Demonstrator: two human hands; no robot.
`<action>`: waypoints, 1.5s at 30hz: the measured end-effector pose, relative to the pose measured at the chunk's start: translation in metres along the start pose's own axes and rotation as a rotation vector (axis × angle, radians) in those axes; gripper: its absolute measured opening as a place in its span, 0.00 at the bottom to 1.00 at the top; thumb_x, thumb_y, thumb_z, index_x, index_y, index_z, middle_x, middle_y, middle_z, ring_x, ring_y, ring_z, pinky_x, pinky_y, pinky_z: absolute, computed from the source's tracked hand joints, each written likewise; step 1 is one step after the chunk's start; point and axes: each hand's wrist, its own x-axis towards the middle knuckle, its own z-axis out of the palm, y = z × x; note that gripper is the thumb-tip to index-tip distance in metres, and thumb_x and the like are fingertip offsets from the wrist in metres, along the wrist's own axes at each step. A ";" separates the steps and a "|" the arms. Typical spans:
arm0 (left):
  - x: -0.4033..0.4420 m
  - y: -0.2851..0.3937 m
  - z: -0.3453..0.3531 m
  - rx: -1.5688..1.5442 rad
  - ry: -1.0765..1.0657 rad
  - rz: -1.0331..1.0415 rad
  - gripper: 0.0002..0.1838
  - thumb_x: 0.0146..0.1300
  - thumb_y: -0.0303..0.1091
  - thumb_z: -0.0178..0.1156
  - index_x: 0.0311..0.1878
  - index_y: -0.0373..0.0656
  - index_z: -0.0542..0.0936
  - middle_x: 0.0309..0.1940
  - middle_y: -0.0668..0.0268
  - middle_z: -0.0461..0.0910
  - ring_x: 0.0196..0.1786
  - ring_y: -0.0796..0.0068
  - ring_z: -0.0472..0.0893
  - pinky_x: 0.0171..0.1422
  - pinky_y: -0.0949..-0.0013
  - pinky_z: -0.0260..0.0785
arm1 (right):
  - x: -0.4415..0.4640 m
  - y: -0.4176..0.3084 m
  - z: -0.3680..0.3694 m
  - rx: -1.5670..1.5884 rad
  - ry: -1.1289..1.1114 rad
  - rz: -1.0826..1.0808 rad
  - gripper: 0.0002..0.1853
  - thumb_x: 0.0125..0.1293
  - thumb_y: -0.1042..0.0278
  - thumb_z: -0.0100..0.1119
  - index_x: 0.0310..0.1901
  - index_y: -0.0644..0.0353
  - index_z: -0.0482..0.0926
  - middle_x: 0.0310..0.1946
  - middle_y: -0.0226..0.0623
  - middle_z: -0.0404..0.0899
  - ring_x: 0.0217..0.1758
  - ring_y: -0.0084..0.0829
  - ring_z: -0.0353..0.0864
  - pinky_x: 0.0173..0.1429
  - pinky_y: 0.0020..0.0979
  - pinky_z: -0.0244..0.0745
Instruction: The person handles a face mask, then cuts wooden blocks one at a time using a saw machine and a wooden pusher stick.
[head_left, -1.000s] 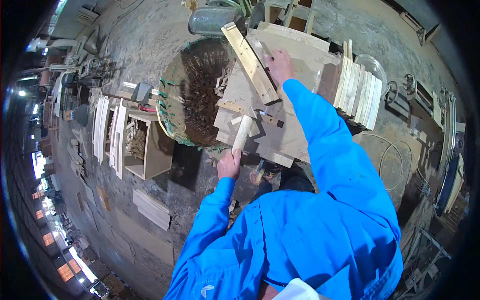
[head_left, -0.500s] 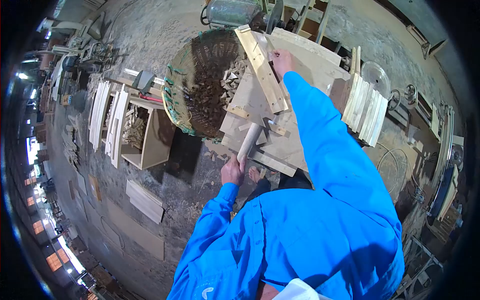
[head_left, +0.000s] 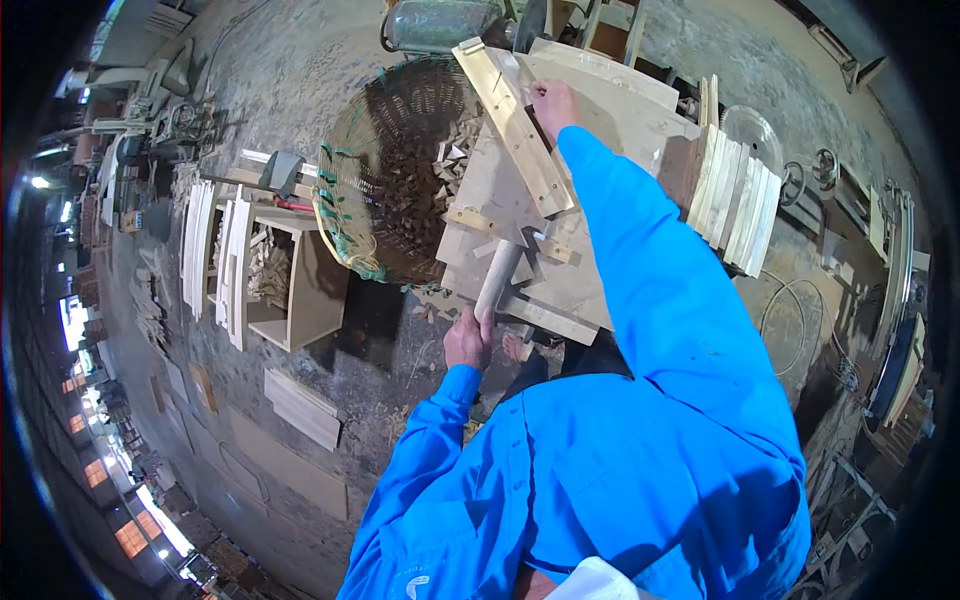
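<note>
My left hand (head_left: pixel 468 340) is closed round the lower end of a round wooden handle (head_left: pixel 497 278), which runs up onto a flat wooden worktable (head_left: pixel 620 130). My right hand (head_left: pixel 553 107) is over the tabletop with its fingers curled, close to the upper right edge of a long pale wooden board (head_left: pixel 515 125). Whatever its fingertips pinch is too small to make out. A shorter wooden strip (head_left: pixel 475 218) lies across the table near the top of the handle.
A woven basket (head_left: pixel 335 220) of small wood offcuts (head_left: pixel 455 155) stands left of the table. Further left is an open wooden box (head_left: pixel 315 290) with pale slats. Stacked wood strips (head_left: pixel 735 205) and a round blade-like disc (head_left: pixel 752 135) are at the right, a motor (head_left: pixel 440 25) beyond.
The view has shifted slightly, so the table and basket appear a little further up and left. My right hand keeps close to the long board; my left hand still holds the handle.
</note>
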 end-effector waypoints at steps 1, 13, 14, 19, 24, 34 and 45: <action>0.004 0.000 0.002 0.006 -0.001 0.001 0.26 0.80 0.57 0.49 0.42 0.40 0.75 0.32 0.41 0.83 0.38 0.34 0.84 0.42 0.38 0.74 | 0.004 0.001 0.001 -0.020 0.012 -0.022 0.10 0.66 0.61 0.67 0.42 0.54 0.92 0.42 0.48 0.90 0.47 0.52 0.89 0.56 0.47 0.82; 0.058 0.051 0.000 0.014 -0.004 -0.038 0.27 0.80 0.58 0.48 0.43 0.39 0.77 0.33 0.39 0.83 0.40 0.32 0.83 0.44 0.37 0.73 | 0.070 0.018 -0.008 -0.027 0.043 -0.092 0.10 0.66 0.58 0.68 0.39 0.54 0.92 0.40 0.49 0.89 0.47 0.52 0.88 0.56 0.49 0.81; 0.061 0.052 0.001 0.023 0.014 -0.028 0.28 0.80 0.59 0.49 0.44 0.39 0.77 0.33 0.39 0.84 0.40 0.33 0.84 0.44 0.36 0.73 | 0.075 0.016 -0.011 -0.024 0.038 -0.092 0.11 0.65 0.58 0.69 0.39 0.54 0.93 0.41 0.50 0.89 0.47 0.53 0.88 0.56 0.49 0.81; 0.061 0.053 0.001 -0.007 0.044 -0.023 0.28 0.79 0.60 0.49 0.45 0.40 0.77 0.34 0.39 0.84 0.41 0.33 0.85 0.44 0.36 0.74 | 0.066 0.013 -0.012 -0.039 0.036 -0.085 0.13 0.64 0.57 0.69 0.43 0.54 0.92 0.43 0.49 0.90 0.48 0.52 0.88 0.57 0.48 0.82; 0.054 0.049 -0.001 -0.019 0.061 0.011 0.27 0.79 0.60 0.49 0.44 0.40 0.76 0.34 0.40 0.84 0.40 0.32 0.83 0.44 0.35 0.72 | 0.045 0.007 -0.037 -0.014 0.033 -0.009 0.16 0.63 0.58 0.70 0.49 0.54 0.91 0.45 0.49 0.89 0.50 0.52 0.87 0.58 0.49 0.81; 0.017 0.020 -0.005 -0.010 0.013 -0.021 0.29 0.80 0.62 0.47 0.43 0.41 0.76 0.32 0.40 0.84 0.39 0.32 0.83 0.45 0.35 0.72 | -0.029 -0.001 -0.046 -0.135 0.236 -0.161 0.17 0.65 0.56 0.71 0.46 0.62 0.88 0.47 0.53 0.86 0.52 0.53 0.85 0.58 0.50 0.80; -0.023 -0.018 0.003 0.003 0.098 0.050 0.25 0.79 0.56 0.53 0.40 0.40 0.75 0.27 0.45 0.83 0.34 0.38 0.84 0.39 0.41 0.75 | -0.020 0.006 0.017 0.079 0.003 0.135 0.14 0.63 0.55 0.75 0.39 0.57 0.91 0.35 0.47 0.90 0.41 0.47 0.90 0.49 0.45 0.83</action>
